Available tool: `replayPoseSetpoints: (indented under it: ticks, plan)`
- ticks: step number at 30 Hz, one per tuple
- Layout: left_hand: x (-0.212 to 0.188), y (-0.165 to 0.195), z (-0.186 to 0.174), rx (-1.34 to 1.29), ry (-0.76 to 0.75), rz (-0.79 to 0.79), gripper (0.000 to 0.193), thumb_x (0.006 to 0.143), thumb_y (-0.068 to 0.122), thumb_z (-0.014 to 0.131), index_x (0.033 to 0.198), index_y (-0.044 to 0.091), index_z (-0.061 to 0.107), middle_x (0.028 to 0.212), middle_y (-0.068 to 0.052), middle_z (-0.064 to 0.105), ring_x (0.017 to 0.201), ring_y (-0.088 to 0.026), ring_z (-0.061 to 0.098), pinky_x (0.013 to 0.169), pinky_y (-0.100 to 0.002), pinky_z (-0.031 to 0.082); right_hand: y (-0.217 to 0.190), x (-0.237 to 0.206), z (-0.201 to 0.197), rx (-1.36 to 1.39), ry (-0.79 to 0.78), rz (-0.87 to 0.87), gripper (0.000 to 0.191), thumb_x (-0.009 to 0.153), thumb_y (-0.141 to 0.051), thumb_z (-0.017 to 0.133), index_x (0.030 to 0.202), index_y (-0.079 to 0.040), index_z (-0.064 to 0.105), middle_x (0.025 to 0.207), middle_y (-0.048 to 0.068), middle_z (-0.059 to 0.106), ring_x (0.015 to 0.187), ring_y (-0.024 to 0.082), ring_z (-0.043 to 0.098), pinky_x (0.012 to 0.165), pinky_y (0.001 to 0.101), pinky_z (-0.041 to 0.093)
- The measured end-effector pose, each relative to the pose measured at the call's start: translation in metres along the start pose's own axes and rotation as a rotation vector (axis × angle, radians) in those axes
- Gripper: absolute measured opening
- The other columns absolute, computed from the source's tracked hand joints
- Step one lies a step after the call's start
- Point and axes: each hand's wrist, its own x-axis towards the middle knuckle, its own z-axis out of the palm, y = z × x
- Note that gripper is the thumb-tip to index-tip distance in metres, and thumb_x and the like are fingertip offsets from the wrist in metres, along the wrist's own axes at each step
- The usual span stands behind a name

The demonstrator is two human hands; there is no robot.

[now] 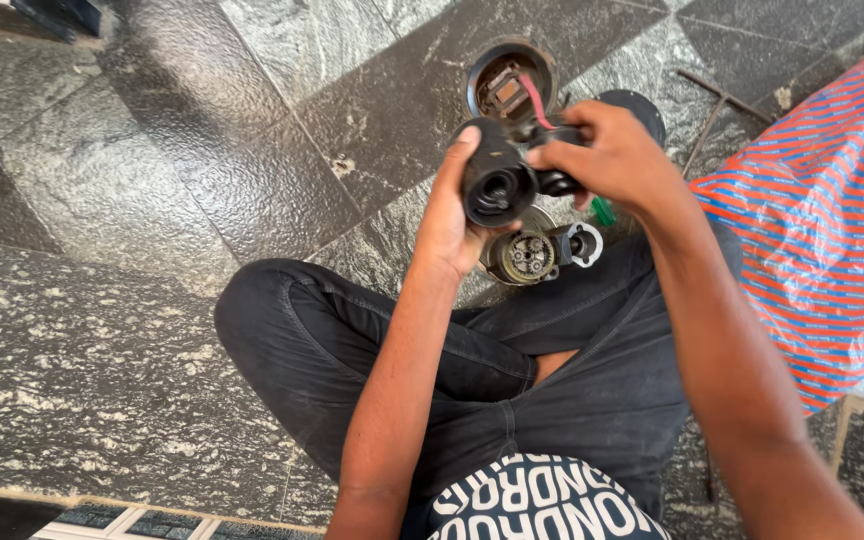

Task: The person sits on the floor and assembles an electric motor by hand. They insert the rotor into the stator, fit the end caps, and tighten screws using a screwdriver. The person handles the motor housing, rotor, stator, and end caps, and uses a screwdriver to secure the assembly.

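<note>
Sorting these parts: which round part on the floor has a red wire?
The open round housing farthest from the person; the gear part by the knee has none.

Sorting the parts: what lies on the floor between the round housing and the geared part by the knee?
In the head view, the black part held by both hands covers that stretch.

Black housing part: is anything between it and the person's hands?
Nothing visible. The left hand cups the black housing part from the side, and the right hand grips its far end directly. The gear assembly lies apart on the floor below.
</note>
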Motion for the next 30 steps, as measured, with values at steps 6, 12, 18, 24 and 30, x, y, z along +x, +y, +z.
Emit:
replayPoseSetpoints:
  ticks: [6,12,18,24,30]
  plan:
    - [0.039,-0.003,-0.058,-0.245,0.04,-0.121,0.062,0.095,0.062,0.057,0.108,0.002,0.068,0.082,-0.008,0.071,0.06,-0.016,0.069,0.045,-0.031,0.059,-0.005,0.072,0.038,-0.177,-0.303,0.179,0.049,0.083,-0.041,0.076,0.094,0.007,0.072,0.074,0.018,0.069,0.048,0.021,0.064,0.044,0.0335,0.053]
    - [0.069,-0.031,-0.102,-0.28,0.289,-0.227,0.055,0.094,0.062,0.055,0.094,0.008,0.067,0.079,-0.007,0.066,0.062,-0.019,0.061,0.049,-0.035,0.057,0.025,0.133,0.085,-0.271,-0.501,0.403,0.048,0.079,-0.047,0.072,0.091,0.0,0.075,0.071,0.014,0.064,0.049,0.022,0.06,0.05,0.041,0.061]
    - [0.079,-0.044,-0.114,-0.353,0.325,-0.321,0.055,0.094,0.063,0.051,0.098,0.011,0.067,0.086,-0.007,0.066,0.072,-0.021,0.063,0.054,-0.037,0.057,0.059,0.157,0.106,-0.325,-0.537,0.488,0.052,0.082,-0.045,0.074,0.088,0.007,0.069,0.068,0.013,0.057,0.05,0.021,0.056,0.052,0.0426,0.063]
    - [0.085,-0.049,-0.113,-0.351,0.363,-0.372,0.052,0.095,0.061,0.049,0.103,0.014,0.068,0.093,-0.007,0.069,0.084,-0.022,0.065,0.061,-0.039,0.06,0.068,0.168,0.109,-0.351,-0.562,0.507,0.05,0.082,-0.044,0.074,0.092,0.004,0.069,0.068,0.009,0.055,0.051,0.019,0.054,0.055,0.0431,0.065]
    - [0.084,-0.051,-0.113,-0.32,0.419,-0.346,0.061,0.099,0.061,0.053,0.113,0.004,0.067,0.103,-0.014,0.068,0.095,-0.025,0.069,0.073,-0.04,0.066,0.071,0.171,0.112,-0.349,-0.551,0.511,0.049,0.084,-0.045,0.072,0.093,0.003,0.069,0.066,0.007,0.05,0.051,0.018,0.053,0.058,0.0418,0.065]
